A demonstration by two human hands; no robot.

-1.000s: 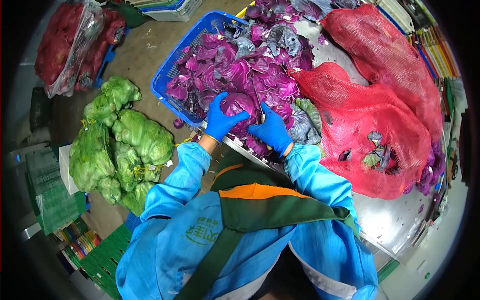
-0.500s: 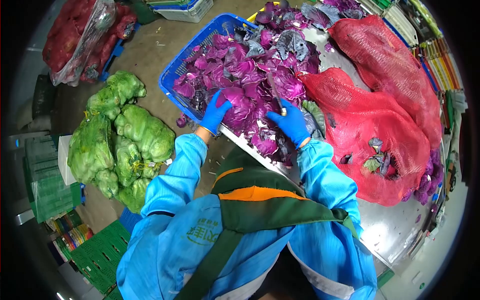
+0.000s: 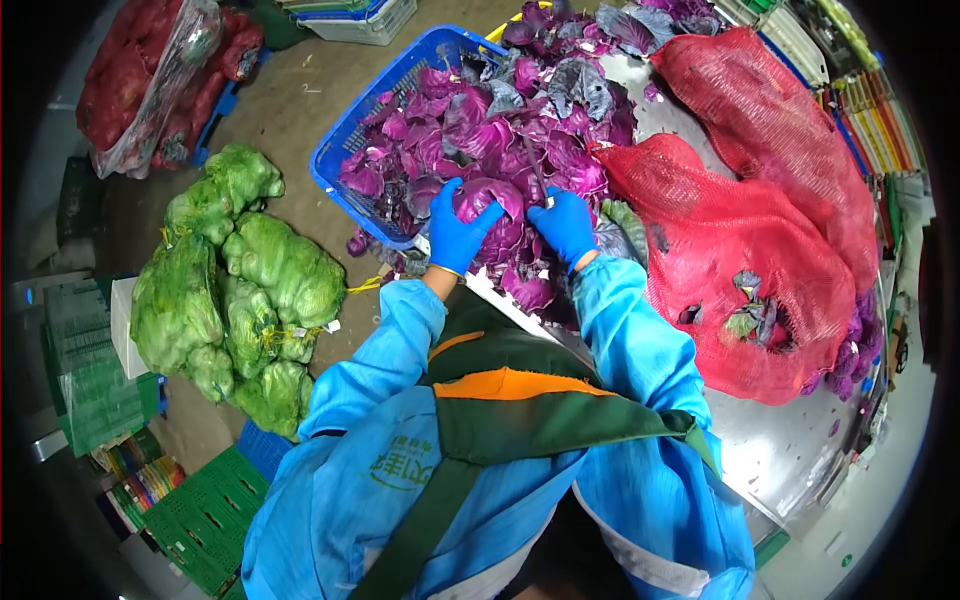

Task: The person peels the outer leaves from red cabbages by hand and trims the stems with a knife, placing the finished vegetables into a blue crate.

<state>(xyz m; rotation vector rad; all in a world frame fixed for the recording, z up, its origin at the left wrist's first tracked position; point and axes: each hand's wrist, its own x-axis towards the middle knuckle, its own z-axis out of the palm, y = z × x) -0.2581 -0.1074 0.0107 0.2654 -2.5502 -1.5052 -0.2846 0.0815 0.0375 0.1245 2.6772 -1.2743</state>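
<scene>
Cupping one purple cabbage (image 3: 487, 203): left hand (image 3: 456, 235), by the near edge of the bench (image 3: 770, 440). Right hand (image 3: 566, 226): closed on a knife (image 3: 535, 165). Cabbage: likely firm, weighty; best held round its sides.

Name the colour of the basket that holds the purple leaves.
The basket is blue, seen best in the head view.

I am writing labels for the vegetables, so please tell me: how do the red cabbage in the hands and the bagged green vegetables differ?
The red cabbage is purple; the bagged green vegetables are green. The red cabbage is a single bare head, while the green vegetables are bundled in net bags.
</scene>
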